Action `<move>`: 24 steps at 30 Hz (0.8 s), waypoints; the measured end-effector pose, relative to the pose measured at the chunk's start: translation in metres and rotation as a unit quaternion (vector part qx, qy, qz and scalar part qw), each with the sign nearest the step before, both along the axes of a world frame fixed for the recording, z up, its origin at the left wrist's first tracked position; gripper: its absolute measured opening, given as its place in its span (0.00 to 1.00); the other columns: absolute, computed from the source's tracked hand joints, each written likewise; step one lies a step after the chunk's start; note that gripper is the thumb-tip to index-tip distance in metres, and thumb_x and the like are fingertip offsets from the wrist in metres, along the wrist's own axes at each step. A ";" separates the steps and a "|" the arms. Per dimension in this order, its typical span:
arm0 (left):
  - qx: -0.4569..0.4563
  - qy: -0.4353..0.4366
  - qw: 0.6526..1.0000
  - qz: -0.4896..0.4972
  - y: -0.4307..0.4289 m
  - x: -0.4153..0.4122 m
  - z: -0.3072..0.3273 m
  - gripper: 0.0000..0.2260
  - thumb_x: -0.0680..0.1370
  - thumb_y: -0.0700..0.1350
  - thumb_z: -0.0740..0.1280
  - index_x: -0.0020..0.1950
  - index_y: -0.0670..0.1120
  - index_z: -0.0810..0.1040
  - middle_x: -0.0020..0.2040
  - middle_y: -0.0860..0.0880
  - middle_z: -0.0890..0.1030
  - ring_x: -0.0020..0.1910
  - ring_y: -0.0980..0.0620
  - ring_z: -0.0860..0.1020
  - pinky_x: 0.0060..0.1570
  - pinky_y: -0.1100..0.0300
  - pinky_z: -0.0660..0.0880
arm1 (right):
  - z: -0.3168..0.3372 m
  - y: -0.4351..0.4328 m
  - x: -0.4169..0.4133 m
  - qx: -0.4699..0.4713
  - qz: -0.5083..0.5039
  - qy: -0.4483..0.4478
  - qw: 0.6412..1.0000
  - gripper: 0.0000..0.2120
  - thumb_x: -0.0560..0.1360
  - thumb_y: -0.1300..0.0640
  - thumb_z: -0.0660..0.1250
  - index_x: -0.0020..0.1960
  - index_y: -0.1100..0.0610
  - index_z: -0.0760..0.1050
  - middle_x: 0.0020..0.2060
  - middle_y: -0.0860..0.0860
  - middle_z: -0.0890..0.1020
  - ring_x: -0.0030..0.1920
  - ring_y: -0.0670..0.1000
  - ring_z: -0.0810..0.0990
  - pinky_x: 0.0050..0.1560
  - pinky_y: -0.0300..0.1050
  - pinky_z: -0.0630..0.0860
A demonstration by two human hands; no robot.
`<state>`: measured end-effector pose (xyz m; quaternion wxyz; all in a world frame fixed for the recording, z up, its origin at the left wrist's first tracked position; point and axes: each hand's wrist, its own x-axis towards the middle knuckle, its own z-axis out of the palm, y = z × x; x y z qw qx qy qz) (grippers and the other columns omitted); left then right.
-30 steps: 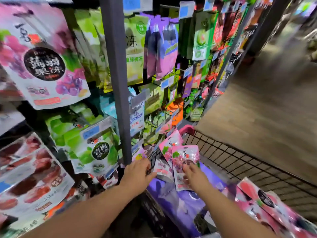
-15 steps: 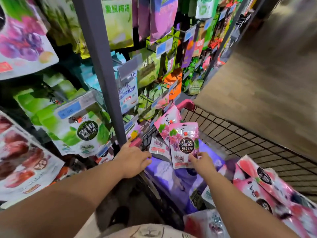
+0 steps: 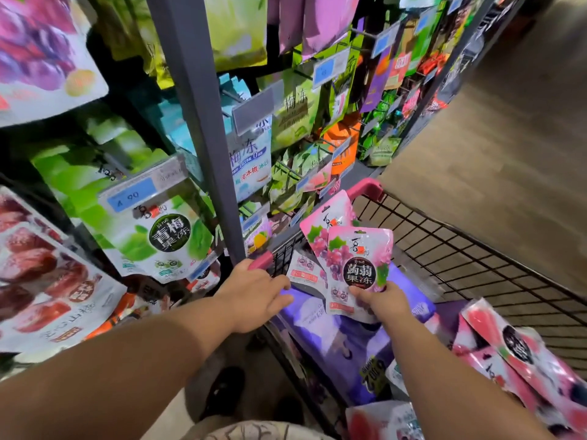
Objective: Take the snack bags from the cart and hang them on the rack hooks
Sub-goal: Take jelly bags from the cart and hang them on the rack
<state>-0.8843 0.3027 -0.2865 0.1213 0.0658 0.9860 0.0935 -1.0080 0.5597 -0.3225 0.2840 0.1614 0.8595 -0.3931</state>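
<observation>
My right hand (image 3: pixel 382 301) grips the bottom of a pink grape snack bag (image 3: pixel 357 265) and holds it upright above the black wire cart (image 3: pixel 460 258). A second pink grape bag (image 3: pixel 320 227) leans just behind it. Whether my fingers also hold that one, I cannot tell. My left hand (image 3: pixel 254 293) rests on the cart's near rim by the pink handle grip (image 3: pixel 260 260), fingers curled over the edge. Purple packages (image 3: pixel 343 341) and pink watermelon bags (image 3: pixel 514 350) lie in the cart. The rack (image 3: pixel 203 122) stands to the left, hung with many bags.
A grey upright post of the rack rises just left of the cart. Green plum bags (image 3: pixel 165 236), blue bags (image 3: pixel 251 157) and price tags hang on hooks at hand height. Wooden floor (image 3: pixel 492 154) lies to the right. My dark shoes (image 3: pixel 225 392) show below.
My right hand has lifted the pink grape bag up out of the cart. The view has tilted down and closer. My left hand stays on the cart rim.
</observation>
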 end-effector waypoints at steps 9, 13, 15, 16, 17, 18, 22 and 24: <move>0.054 -0.034 0.997 0.030 0.007 0.000 0.017 0.35 0.69 0.75 0.37 0.61 0.58 0.68 0.48 0.62 0.81 0.54 0.60 0.74 0.61 0.55 0.53 | 0.039 -0.017 0.023 -0.225 -0.044 0.012 0.973 0.13 0.67 0.65 0.78 0.46 0.61 0.75 0.27 0.56 0.77 0.20 0.47 0.68 0.22 0.36 0.64; 0.130 -0.067 0.980 0.131 0.009 -0.008 0.012 0.47 0.55 0.83 0.30 0.55 0.60 0.71 0.47 0.60 0.80 0.55 0.59 0.73 0.65 0.54 0.58 | 0.059 -0.039 0.033 -0.333 -0.010 -0.009 0.943 0.20 0.58 0.58 0.80 0.46 0.57 0.76 0.31 0.55 0.81 0.31 0.53 0.75 0.33 0.43 0.69; 0.170 -0.075 0.967 0.176 0.007 -0.012 0.010 0.48 0.53 0.85 0.34 0.55 0.64 0.76 0.51 0.58 0.81 0.59 0.55 0.72 0.64 0.55 0.62 | 0.063 -0.051 0.037 -0.332 0.004 -0.003 0.943 0.20 0.60 0.52 0.76 0.49 0.56 0.77 0.32 0.53 0.81 0.29 0.52 0.75 0.30 0.39 0.69; 0.196 -0.076 0.959 0.190 0.007 -0.012 0.013 0.46 0.51 0.86 0.36 0.53 0.67 0.77 0.55 0.60 0.80 0.61 0.55 0.71 0.63 0.58 0.63 | 0.065 -0.058 0.039 -0.325 0.016 0.007 0.945 0.20 0.62 0.49 0.75 0.50 0.55 0.77 0.33 0.53 0.81 0.28 0.49 0.74 0.28 0.37 0.68; 0.225 -0.078 0.950 0.201 0.007 -0.012 0.017 0.42 0.49 0.86 0.37 0.49 0.71 0.76 0.57 0.61 0.79 0.62 0.57 0.71 0.61 0.62 0.63 | 0.067 -0.063 0.041 -0.322 0.026 0.019 0.946 0.20 0.63 0.46 0.73 0.51 0.55 0.77 0.36 0.53 0.82 0.29 0.48 0.75 0.29 0.38 0.69; 0.252 -0.080 0.941 0.210 0.008 -0.011 0.022 0.39 0.47 0.86 0.39 0.45 0.73 0.74 0.59 0.62 0.78 0.63 0.60 0.70 0.60 0.65 0.61 | 0.069 -0.068 0.043 -0.319 0.036 0.035 0.947 0.20 0.65 0.43 0.72 0.51 0.54 0.77 0.39 0.53 0.83 0.33 0.48 0.77 0.33 0.39 0.72; 0.253 -0.069 0.947 0.186 0.011 -0.009 0.030 0.33 0.48 0.86 0.37 0.41 0.78 0.69 0.63 0.64 0.76 0.68 0.60 0.67 0.67 0.61 0.55 | 0.073 -0.075 0.044 -0.271 0.076 0.069 0.957 0.08 0.77 0.44 0.66 0.49 0.48 0.75 0.40 0.44 0.81 0.38 0.41 0.77 0.38 0.34 0.73; 0.238 -0.062 0.953 0.176 0.010 -0.009 0.023 0.33 0.51 0.85 0.34 0.42 0.79 0.68 0.64 0.65 0.75 0.68 0.61 0.65 0.66 0.62 0.52 | 0.069 -0.077 0.044 -0.250 0.093 0.075 0.961 0.10 0.78 0.43 0.63 0.54 0.47 0.75 0.42 0.43 0.80 0.41 0.42 0.77 0.41 0.36 0.72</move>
